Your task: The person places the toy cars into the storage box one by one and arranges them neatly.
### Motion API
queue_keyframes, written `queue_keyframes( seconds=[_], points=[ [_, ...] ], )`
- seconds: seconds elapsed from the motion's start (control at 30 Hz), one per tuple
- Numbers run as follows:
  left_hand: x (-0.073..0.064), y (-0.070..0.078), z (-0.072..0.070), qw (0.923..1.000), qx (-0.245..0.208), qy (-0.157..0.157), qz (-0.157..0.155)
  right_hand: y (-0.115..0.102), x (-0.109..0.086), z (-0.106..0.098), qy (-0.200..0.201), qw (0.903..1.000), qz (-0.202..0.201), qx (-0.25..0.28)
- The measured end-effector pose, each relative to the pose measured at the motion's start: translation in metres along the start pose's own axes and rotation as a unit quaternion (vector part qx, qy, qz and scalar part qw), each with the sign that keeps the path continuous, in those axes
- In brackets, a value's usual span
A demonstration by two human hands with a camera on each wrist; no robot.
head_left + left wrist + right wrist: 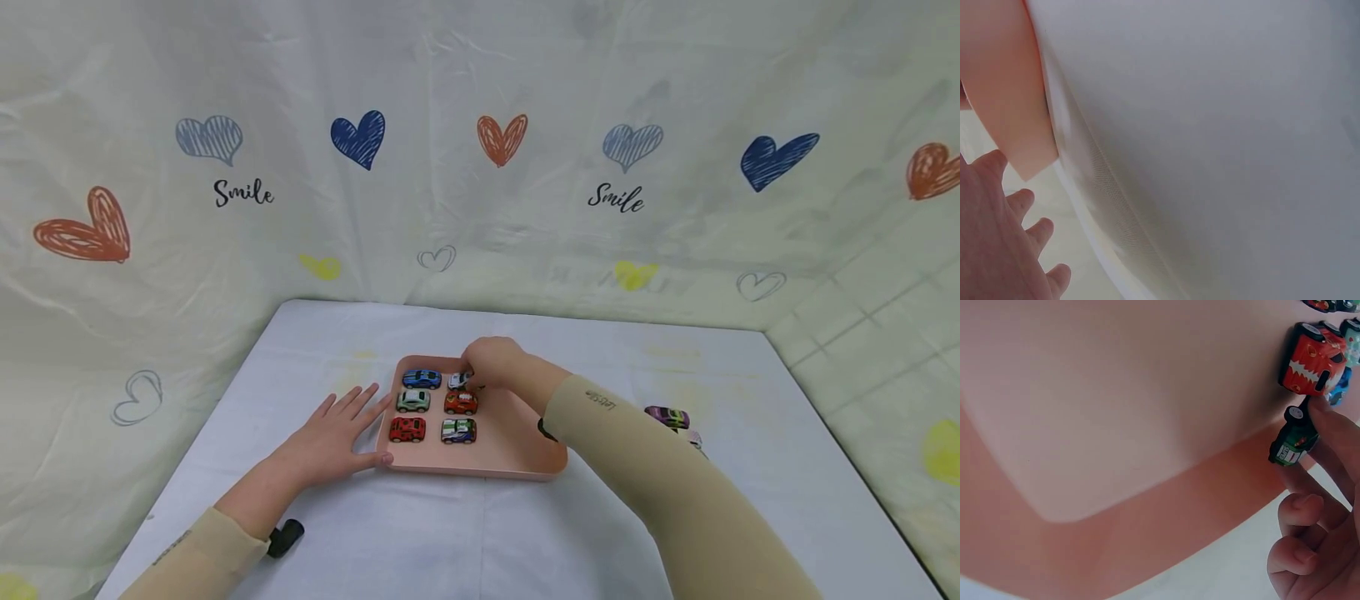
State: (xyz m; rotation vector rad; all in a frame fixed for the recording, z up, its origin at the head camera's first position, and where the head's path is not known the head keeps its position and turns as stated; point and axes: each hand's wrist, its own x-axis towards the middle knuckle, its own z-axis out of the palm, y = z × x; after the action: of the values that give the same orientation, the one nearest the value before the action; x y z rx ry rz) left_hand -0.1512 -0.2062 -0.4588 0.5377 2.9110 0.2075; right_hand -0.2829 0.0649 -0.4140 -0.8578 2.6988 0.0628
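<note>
My right hand pinches a small toy car between thumb and fingers at the back of a shallow pink tray. White shows on this car in the head view and green on its end in the right wrist view. Next to it sits a blue toy car. In front stand a mint car and a red-orange car, then a red car and a green-white-purple car. My left hand lies with fingers spread at the tray's left side, thumb against its front left corner.
Right of the tray, a purple toy car and a pale pink-white one are on the white-covered table, the latter partly behind my right sleeve. A printed cloth hangs behind the table.
</note>
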Motion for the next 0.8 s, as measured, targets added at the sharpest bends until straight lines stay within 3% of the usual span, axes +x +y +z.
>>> queue_keyframes(
  seconds=[0.8],
  points=[
    [-0.0002,0.0003,-0.0005,1.0000,0.001,0.007,0.003,-0.0074,0.0035,0.0071,0.013,0.9956,0.001,-0.093]
  ],
)
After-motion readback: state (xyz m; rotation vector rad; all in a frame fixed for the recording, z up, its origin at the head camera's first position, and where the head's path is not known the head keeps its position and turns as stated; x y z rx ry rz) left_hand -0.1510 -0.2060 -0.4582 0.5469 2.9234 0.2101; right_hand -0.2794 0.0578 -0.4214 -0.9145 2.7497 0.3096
